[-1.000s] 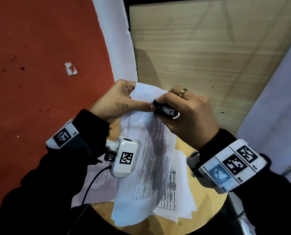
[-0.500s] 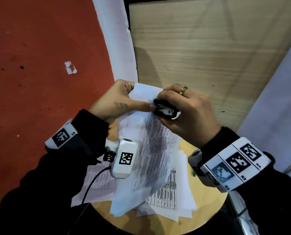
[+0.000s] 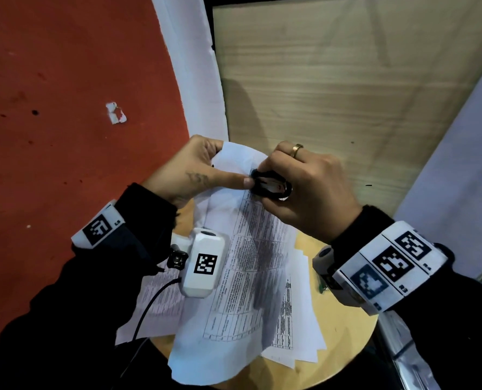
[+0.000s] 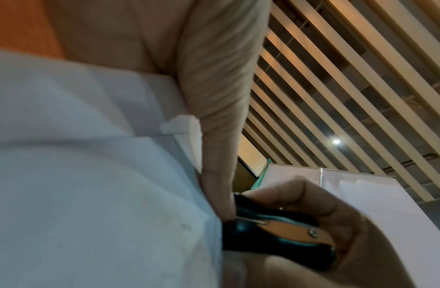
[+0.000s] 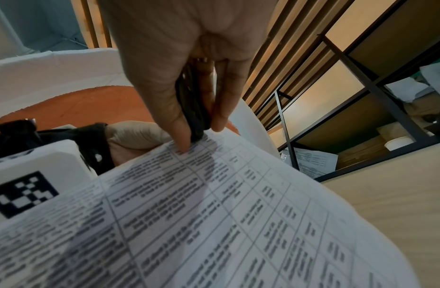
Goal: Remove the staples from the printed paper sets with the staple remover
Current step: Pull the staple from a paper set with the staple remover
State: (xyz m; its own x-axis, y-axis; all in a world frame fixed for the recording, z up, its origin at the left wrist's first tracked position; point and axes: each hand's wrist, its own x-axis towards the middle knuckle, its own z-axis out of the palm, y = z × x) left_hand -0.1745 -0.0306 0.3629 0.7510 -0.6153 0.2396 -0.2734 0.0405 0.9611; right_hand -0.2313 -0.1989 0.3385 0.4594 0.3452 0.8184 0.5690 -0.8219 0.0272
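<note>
I hold a printed paper set (image 3: 251,254) lifted above the round wooden table (image 3: 343,342). My left hand (image 3: 194,170) pinches its top corner, thumb stretched across the sheet toward the tool. My right hand (image 3: 304,190) grips a black staple remover (image 3: 270,187) squeezed between thumb and fingers, its tip against the paper's top edge. In the left wrist view the staple remover (image 4: 278,230) shows its metal plate beside the white paper (image 4: 90,194). In the right wrist view the staple remover (image 5: 192,109) meets the printed paper set (image 5: 214,214). The staple itself is hidden.
More printed sheets (image 3: 296,333) lie spread on the table under the lifted set. A wooden panel (image 3: 332,80) stands behind, red floor (image 3: 65,108) lies to the left with a paper scrap (image 3: 116,113). A black-framed shelf (image 5: 361,97) shows in the right wrist view.
The right hand with the staple remover has shifted slightly up and toward the paper's top corner. The hanging sheets have swung a little. The left hand's pinch is unchanged.
</note>
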